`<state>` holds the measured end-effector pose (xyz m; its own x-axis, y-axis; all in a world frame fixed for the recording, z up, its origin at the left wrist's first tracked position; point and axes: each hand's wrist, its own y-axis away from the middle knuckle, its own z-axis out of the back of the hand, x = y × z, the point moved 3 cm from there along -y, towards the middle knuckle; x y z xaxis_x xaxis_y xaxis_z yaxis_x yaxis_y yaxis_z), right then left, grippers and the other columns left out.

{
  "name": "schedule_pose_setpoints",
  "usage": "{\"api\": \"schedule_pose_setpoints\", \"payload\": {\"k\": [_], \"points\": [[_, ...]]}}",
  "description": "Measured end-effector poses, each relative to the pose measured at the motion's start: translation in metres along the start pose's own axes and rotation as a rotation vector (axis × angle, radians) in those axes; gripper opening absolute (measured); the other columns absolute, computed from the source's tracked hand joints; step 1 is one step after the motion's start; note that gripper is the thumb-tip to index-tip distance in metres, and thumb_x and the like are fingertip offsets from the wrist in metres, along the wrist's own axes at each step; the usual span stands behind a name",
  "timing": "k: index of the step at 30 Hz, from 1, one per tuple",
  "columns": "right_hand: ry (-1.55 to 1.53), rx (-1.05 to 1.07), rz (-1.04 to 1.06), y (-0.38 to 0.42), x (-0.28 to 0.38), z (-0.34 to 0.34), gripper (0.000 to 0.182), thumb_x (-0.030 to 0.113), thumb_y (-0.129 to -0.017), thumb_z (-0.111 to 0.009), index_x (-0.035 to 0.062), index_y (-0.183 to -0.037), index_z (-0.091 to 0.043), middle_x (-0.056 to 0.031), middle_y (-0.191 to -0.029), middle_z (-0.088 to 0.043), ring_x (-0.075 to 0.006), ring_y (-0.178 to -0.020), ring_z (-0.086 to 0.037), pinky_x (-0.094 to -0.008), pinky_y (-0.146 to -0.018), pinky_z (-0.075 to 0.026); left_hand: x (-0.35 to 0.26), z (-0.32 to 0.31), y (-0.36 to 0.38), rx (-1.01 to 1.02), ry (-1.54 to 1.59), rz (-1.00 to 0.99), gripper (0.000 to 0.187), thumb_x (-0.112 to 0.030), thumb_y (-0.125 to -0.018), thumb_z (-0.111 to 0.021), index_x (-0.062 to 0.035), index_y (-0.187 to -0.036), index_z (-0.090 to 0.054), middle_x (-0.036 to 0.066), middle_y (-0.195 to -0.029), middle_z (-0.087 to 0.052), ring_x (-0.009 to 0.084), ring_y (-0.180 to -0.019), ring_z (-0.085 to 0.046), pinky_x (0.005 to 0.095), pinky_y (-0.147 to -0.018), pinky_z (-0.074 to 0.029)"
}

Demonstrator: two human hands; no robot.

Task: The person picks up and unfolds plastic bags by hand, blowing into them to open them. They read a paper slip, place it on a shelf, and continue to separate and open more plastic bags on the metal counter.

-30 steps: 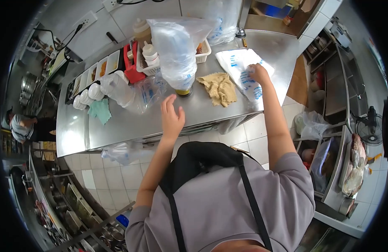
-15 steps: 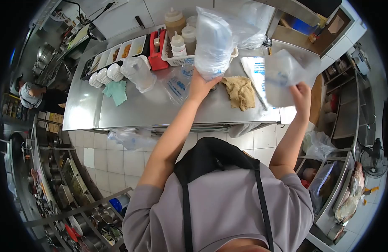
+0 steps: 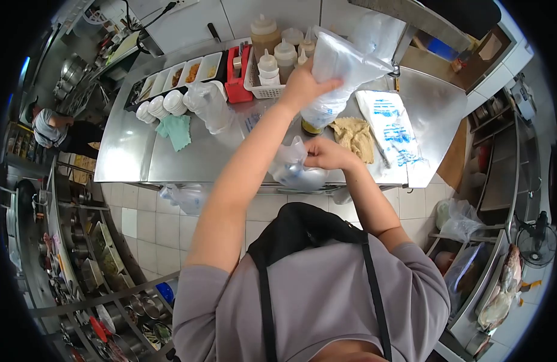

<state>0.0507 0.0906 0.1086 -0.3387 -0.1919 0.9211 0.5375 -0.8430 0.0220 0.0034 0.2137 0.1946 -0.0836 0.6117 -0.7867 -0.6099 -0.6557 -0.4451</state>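
Note:
My left hand (image 3: 310, 89) grips a thick bundle of clear plastic bags (image 3: 345, 63) above the steel counter, near the squeeze bottles. Closer to me, my right hand (image 3: 331, 154) is closed on the edge of a thin clear plastic bag (image 3: 296, 166), which hangs crumpled over the counter's front edge. Under the bundle, the tan cloth (image 3: 352, 136) lies bunched up. To its right is a flat stack of white bags with blue print (image 3: 390, 123). The bottom of a small dark container (image 3: 311, 128) shows between the bundle and my right hand.
A white basket (image 3: 266, 90) holds several squeeze bottles (image 3: 286, 57). Left of it stand a red holder (image 3: 237, 84), food trays (image 3: 188, 71), stacked white lids (image 3: 159, 107) and a green cloth (image 3: 175, 131). Another person (image 3: 52, 123) is at the far left.
My right hand has moved left from the counter's right side, bringing the loose bag to the front edge. My left hand and the bundle have shifted up and right, and the bundle now tilts.

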Motion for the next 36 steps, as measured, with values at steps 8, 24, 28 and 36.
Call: {"api": "schedule_pose_setpoints", "payload": {"k": [8, 24, 28, 36], "points": [[-0.012, -0.007, -0.028, 0.006, -0.017, 0.009, 0.020, 0.007, -0.083, -0.054, -0.0027, -0.099, -0.061, -0.0015, -0.087, -0.064, -0.0089, -0.079, -0.054, -0.0257, -0.074, -0.045, 0.029, 0.003, 0.024, 0.033, 0.207, -0.131, 0.081, -0.029, -0.069, -0.076, -0.0028, -0.133, -0.035, 0.013, -0.123, -0.052, 0.0239, -0.110, -0.052, 0.0328, -0.093, -0.041], [0.412, -1.050, 0.399, -0.056, 0.051, 0.010, 0.011, 0.005, -0.085, -0.053, -0.0018, -0.092, -0.059, -0.0168, -0.080, -0.061, -0.0252, -0.066, -0.056, -0.0334, -0.061, -0.044, 0.195, 0.087, 0.216, -0.604, 0.071, 0.789, 0.055, -0.027, -0.077, -0.072, 0.0075, -0.114, -0.049, 0.016, -0.108, -0.058, 0.0198, -0.094, -0.056, 0.0324, -0.080, -0.044], [-0.223, -0.883, 0.117, -0.018, 0.037, 0.019, 0.018, 0.008, -0.092, -0.046, -0.0013, -0.097, -0.061, -0.0038, -0.090, -0.064, -0.0122, -0.082, -0.061, -0.0252, -0.072, -0.046, 0.110, 0.077, 0.205, -0.985, -0.658, 0.265, 0.053, -0.036, -0.088, -0.057, 0.0105, -0.111, -0.048, 0.021, -0.111, -0.055, 0.0280, -0.105, -0.052, 0.0352, -0.095, -0.035], [-0.943, -0.802, 0.141, 0.024, -0.009, 0.002, 0.024, 0.009, -0.091, -0.046, -0.0017, -0.111, -0.054, -0.0095, -0.103, -0.062, -0.0166, -0.095, -0.060, -0.0298, -0.084, -0.047, 0.028, 0.036, 0.155, -0.040, 1.266, 0.190, 0.055, -0.043, -0.096, -0.033, 0.0037, -0.122, -0.046, 0.011, -0.124, -0.051, 0.0215, -0.116, -0.046, 0.0336, -0.100, -0.030]]}}
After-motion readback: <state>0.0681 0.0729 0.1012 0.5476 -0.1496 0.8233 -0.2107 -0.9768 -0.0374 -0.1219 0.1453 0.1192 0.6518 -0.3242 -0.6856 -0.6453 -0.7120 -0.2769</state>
